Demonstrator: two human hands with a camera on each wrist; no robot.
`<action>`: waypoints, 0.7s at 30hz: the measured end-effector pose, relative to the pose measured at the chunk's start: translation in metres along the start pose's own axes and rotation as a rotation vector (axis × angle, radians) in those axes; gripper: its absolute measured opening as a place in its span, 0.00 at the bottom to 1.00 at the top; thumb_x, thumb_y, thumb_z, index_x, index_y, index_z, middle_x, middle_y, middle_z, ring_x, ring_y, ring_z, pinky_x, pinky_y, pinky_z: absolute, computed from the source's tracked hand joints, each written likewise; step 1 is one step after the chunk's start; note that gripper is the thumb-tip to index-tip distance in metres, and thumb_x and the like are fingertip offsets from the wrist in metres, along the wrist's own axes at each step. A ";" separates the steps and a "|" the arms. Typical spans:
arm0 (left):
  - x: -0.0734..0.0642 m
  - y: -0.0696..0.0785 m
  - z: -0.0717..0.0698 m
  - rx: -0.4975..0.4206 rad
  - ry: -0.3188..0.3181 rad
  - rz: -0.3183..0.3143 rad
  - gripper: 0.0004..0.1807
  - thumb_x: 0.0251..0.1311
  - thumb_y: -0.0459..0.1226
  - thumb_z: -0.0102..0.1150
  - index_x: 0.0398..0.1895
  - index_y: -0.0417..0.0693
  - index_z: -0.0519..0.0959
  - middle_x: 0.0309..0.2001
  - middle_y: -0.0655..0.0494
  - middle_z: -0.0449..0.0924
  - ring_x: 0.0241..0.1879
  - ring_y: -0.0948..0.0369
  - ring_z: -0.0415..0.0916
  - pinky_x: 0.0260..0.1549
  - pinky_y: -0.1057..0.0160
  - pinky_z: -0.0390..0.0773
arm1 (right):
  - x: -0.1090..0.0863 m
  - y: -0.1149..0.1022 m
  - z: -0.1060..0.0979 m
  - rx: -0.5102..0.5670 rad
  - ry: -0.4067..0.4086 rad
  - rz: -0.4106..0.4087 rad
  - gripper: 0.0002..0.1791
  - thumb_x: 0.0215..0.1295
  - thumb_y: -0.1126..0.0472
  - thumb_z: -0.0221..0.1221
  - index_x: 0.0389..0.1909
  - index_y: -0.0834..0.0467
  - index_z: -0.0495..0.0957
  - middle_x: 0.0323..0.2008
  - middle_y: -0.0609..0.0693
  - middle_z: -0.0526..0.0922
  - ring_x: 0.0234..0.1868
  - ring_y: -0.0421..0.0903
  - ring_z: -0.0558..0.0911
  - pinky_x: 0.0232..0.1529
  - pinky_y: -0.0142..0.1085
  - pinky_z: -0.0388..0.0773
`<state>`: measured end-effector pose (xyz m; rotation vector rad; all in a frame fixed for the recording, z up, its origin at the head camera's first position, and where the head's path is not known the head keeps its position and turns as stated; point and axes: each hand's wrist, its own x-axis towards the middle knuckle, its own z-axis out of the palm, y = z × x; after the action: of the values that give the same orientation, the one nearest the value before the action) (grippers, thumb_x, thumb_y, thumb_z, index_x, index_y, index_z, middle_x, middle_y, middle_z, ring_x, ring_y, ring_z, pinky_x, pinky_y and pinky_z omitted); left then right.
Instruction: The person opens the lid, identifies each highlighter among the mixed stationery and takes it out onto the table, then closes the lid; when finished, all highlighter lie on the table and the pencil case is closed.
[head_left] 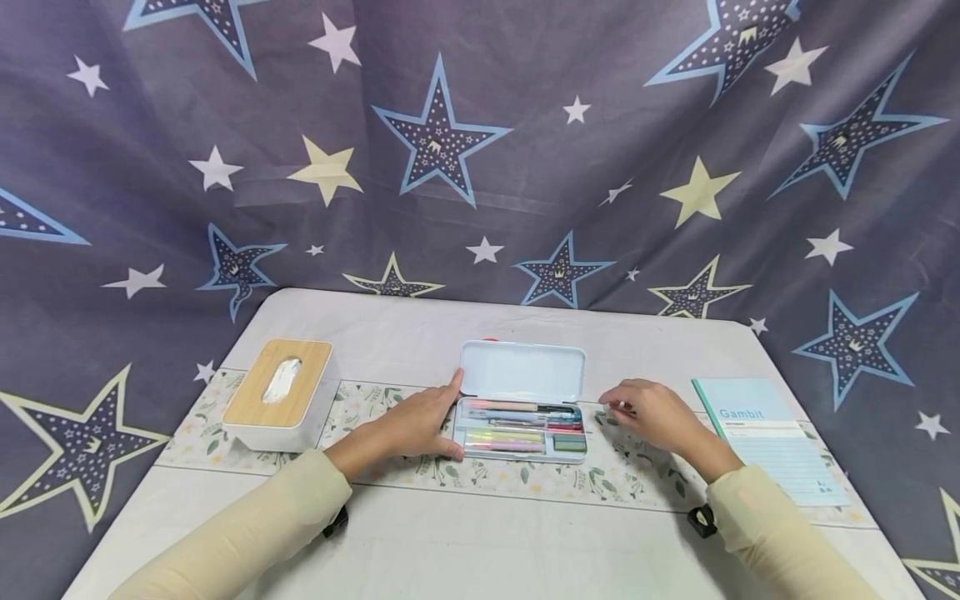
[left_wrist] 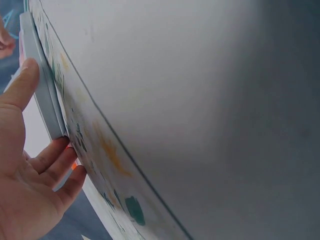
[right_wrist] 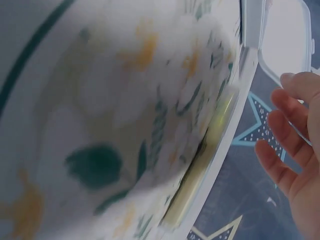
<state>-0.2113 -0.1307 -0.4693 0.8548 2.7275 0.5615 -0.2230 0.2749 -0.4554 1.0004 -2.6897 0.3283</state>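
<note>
A pale blue pencil case [head_left: 521, 450] lies with its lid [head_left: 522, 371] raised at the back. Several pens and markers [head_left: 504, 442] fill its compartments, with a small dark green block [head_left: 570, 443] at the front right. My left hand [head_left: 416, 423] holds the left end of the case, thumb at the front corner and forefinger up by the lid. In the left wrist view, the thumb [left_wrist: 27, 82] lies along the front wall of the case. My right hand [head_left: 651, 412] hovers to the right of the case, fingers loosely bent and holding nothing.
At the left stands a tissue box [head_left: 318, 417] with a wooden top. A blue notebook [head_left: 780, 454] lies at the right. In the right wrist view, a long yellow object [right_wrist: 202, 167] lies near the right hand; its kind is unclear. A star-patterned curtain [head_left: 525, 183] hangs behind the table.
</note>
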 end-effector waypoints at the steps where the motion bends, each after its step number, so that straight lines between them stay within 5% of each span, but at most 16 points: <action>1: 0.000 0.000 0.000 0.000 0.001 0.000 0.73 0.51 0.63 0.72 0.82 0.37 0.35 0.74 0.39 0.65 0.74 0.44 0.64 0.73 0.46 0.66 | 0.002 -0.002 0.001 0.001 -0.006 -0.004 0.10 0.60 0.66 0.71 0.42 0.54 0.89 0.33 0.44 0.87 0.31 0.37 0.82 0.32 0.34 0.81; 21: 0.000 -0.001 0.001 0.009 0.002 -0.006 0.73 0.51 0.64 0.71 0.82 0.37 0.35 0.76 0.38 0.62 0.75 0.43 0.63 0.74 0.46 0.64 | 0.041 -0.039 0.022 0.026 -0.089 -0.089 0.09 0.65 0.61 0.68 0.45 0.51 0.89 0.40 0.45 0.89 0.41 0.42 0.86 0.43 0.40 0.85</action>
<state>-0.2113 -0.1313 -0.4705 0.8488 2.7357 0.5491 -0.2300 0.2148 -0.4584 1.1651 -2.7147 0.3090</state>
